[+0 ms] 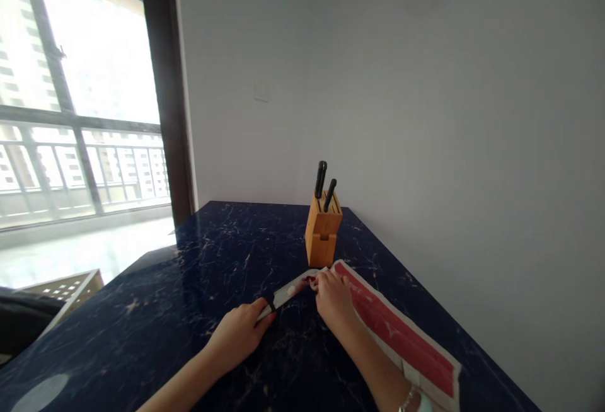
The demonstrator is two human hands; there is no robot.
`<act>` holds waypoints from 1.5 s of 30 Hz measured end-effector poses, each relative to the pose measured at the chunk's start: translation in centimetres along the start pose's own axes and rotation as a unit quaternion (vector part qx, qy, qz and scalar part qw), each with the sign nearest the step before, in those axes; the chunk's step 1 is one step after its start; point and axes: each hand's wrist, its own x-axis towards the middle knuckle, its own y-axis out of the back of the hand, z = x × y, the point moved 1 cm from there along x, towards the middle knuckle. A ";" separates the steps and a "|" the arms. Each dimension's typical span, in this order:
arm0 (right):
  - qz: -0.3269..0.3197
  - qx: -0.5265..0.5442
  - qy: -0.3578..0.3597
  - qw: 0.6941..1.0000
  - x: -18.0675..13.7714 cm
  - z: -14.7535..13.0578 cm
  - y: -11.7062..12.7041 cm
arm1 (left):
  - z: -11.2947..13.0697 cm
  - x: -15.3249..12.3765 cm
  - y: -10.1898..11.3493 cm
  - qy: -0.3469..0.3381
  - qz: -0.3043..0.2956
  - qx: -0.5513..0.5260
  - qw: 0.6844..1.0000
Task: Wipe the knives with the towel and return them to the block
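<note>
My left hand (239, 331) is closed around the dark handle of a kitchen knife (287, 292). Its broad, shiny blade points away to the right, low over the dark table. At the far end of the blade, my right hand (334, 298) has its fingers curled on a bunched edge of a red and white cloth (401, 329), which touches or nearly touches the steel. The rest of that cloth lies spread to the right, partly under my right forearm. The blade's tip is partly hidden by cloth and fingers.
Just beyond my hands stands a wooden knife block (322, 239) with black-handled knives (321, 179) in its slots. The dark blue marbled table (236, 242) meets pale walls. A perforated crate (75, 295) stands at the left, below a large window (94, 53).
</note>
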 end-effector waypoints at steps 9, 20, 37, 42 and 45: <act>0.041 -0.008 -0.036 0.998 0.2 0.3 0.1 | 0.1 0.0 -0.5 0.018 0.020 0.005 1.000; 0.048 0.070 0.034 0.996 0.1 -0.9 0.3 | 0.0 -0.1 -0.5 -0.020 0.022 0.025 0.999; -0.019 0.115 0.134 0.984 -1.7 -5.0 1.3 | 0.1 -0.1 -0.5 -0.015 0.011 0.046 0.999; -0.001 0.045 0.055 0.997 -0.8 -3.0 0.2 | 0.5 -0.2 -0.3 -0.004 0.009 0.049 0.999; 0.011 0.024 0.018 0.999 -0.4 -1.7 -0.1 | 0.7 -0.3 -0.2 0.018 0.016 0.070 0.997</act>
